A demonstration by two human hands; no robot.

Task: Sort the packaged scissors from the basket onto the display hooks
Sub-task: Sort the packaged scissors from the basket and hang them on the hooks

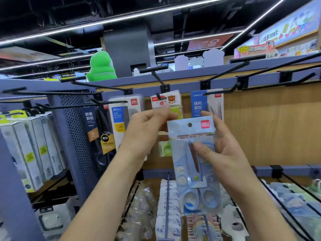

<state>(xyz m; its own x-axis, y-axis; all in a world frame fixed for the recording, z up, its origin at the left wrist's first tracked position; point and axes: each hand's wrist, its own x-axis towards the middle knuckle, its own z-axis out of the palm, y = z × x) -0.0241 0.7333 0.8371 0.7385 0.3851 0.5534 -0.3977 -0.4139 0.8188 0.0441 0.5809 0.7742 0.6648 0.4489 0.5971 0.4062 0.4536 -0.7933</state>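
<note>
Hook wall (264, 129) behind — right hand (225, 152) grips scissors pack (184, 164) upright, handles down; left hand (145, 131) at top corner — grip unclear.

right hand (231, 150) fingers (209, 115): mostly behind scissors pack (184, 164) | forearms (107, 197): cut off, bottom edge

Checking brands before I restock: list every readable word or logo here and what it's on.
"deli": red logo, top right corner of the light-blue pack.
"防锈剪切": black pack.
"锋利剪切": blue pack.
"deli": red logo on the grey pack.
Smaller print on these packs, and the lettering on the lit sign, is too blurred to read.
</note>
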